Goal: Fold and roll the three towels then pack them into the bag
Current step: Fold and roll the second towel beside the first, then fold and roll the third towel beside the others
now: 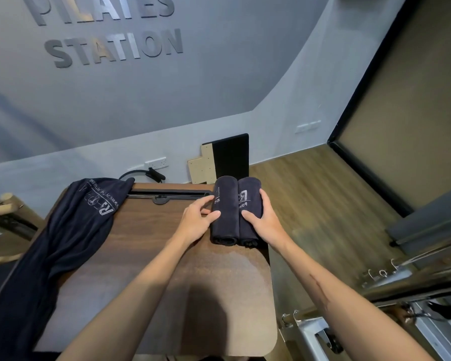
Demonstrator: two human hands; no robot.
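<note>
Two rolled dark navy towels lie side by side at the far right of the brown wooden table (167, 269). My left hand (197, 221) grips the left roll (225, 225), thumb over its top. My right hand (264, 222) grips the right roll (250, 201) from its right side, fingers curled round it. A third dark towel (71, 230) with white print lies unrolled, draped over the table's left edge. No bag is in view.
A black slot and bracket (164, 195) run along the table's far edge. A black and tan board (224, 160) leans on the wall behind. Metal rails and hooks (391, 272) stand at right above the wood floor (310, 191).
</note>
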